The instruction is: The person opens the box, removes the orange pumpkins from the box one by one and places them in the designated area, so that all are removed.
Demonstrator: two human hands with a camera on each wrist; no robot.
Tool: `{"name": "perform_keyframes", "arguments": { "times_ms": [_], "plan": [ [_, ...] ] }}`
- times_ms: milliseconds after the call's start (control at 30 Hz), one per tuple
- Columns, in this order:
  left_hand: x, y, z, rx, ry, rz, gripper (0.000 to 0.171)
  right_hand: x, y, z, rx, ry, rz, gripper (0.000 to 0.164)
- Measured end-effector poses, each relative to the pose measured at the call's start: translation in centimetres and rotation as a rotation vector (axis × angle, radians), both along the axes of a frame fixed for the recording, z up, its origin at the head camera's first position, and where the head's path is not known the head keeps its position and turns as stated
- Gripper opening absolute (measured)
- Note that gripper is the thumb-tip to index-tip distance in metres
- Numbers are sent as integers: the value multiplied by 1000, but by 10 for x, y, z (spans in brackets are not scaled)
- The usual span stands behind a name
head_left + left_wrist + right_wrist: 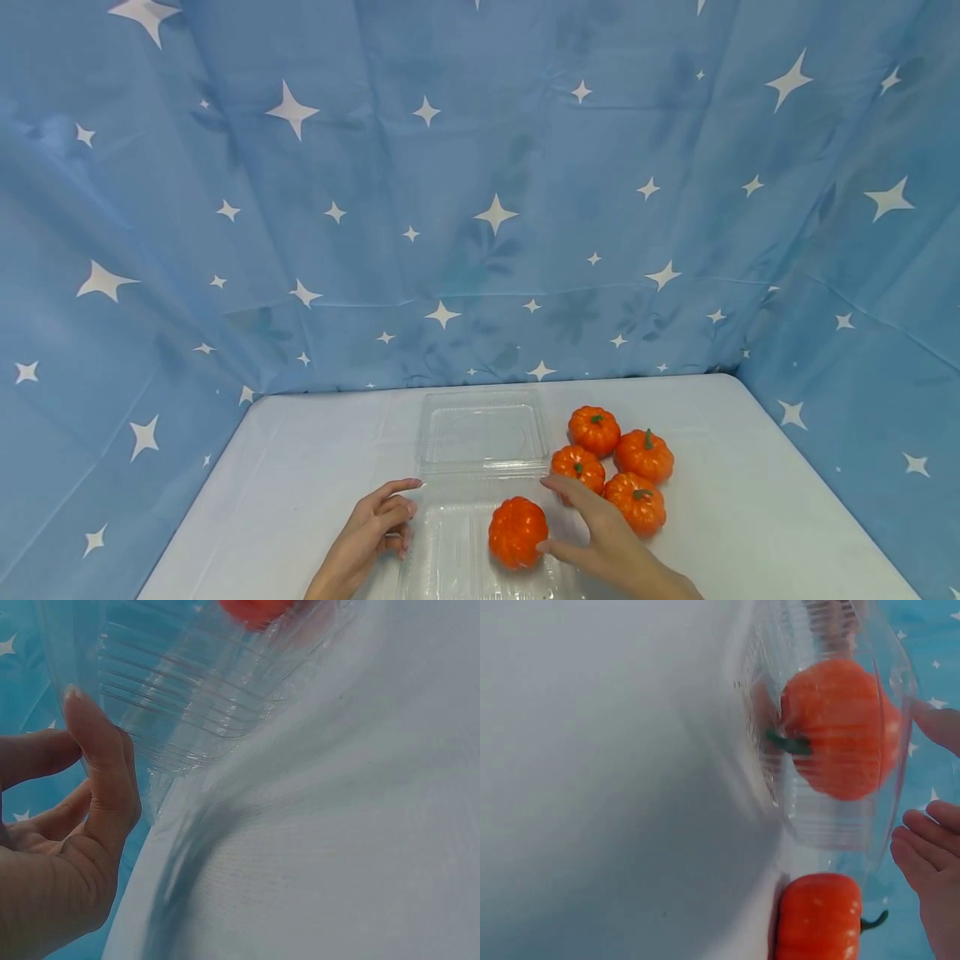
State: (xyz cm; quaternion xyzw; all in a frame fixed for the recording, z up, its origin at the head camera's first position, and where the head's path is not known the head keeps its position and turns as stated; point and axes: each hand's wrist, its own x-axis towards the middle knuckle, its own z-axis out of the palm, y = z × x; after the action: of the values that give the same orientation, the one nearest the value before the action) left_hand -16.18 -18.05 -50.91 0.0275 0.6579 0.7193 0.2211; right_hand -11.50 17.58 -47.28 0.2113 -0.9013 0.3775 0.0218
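Note:
A clear plastic clamshell container (447, 542) lies opened on the table with its lid folded back. Inside the base, towards the right, sits an orange toy pumpkin (517, 533), its green stem pointing down in the right wrist view. My left hand (367, 533) is at the container's left edge, where thumb and index fingertip pinch the rim in the left wrist view. Over the right edge, my right hand (603, 533) spreads its thumb and fingers, holding nothing. Its thumb tip is beside the pumpkin in the head view, and its fingertips are close to the rim.
Several more orange pumpkins (645, 457) are grouped right of the container, just beyond the right hand. The flat lid (483, 429) extends towards the back. A white cloth (765, 500) covers the table, and a blue star-patterned curtain (480, 275) surrounds its back and sides.

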Motion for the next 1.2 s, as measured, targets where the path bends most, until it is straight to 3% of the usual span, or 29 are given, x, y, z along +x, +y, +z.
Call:
{"name": "perform_keyframes", "arguments": {
  "times_ms": [200,333,600,833,1200],
  "plan": [
    [1,0,-1,-3,-5,-1,60,-3,-10,-3,160,-98,35,86],
    [2,1,-1,4,-6,-3,61,-3,-14,-5,252,-75,33,89],
    [2,1,0,3,-7,11,60,-5,-20,-2,333,-66,58,89],
    [2,1,0,-5,-17,19,61,-5,-21,-4,346,-51,74,78],
    [1,0,1,2,-18,21,60,-5,-22,-3,280,-151,84,86]
  ]
}}
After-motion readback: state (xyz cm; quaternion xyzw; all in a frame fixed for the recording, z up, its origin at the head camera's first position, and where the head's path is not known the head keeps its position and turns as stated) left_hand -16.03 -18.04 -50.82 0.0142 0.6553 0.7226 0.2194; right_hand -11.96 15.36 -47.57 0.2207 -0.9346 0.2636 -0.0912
